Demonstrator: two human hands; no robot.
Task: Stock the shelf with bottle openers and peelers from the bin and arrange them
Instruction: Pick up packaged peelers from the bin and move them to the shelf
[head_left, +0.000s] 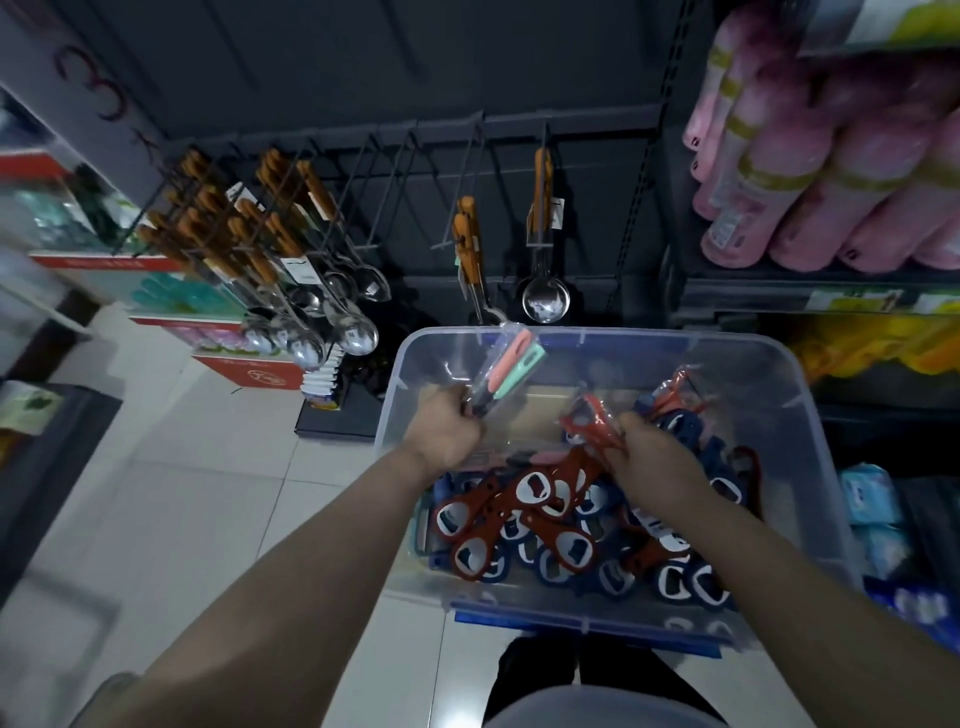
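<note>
Underfoot, glossy white floor tiles (208, 493) run up to a dark shop shelf panel (395, 156) fitted with thin wire hooks. Beyond the left hand (447, 431) hang steel ladles (545, 301) with wooden handles. A clear plastic bin (779, 374) with blue clips surrounds both hands. Below and between the wrists lie heaped red and blue bottle openers (524, 514), flat with oval metal mouths. The left hand grips a clear packet of peelers (506, 369), pink and mint, tilted up and away from it. The right hand (649, 457) pinches a red wrapped piece (592, 423) just left of its fingers.
</note>
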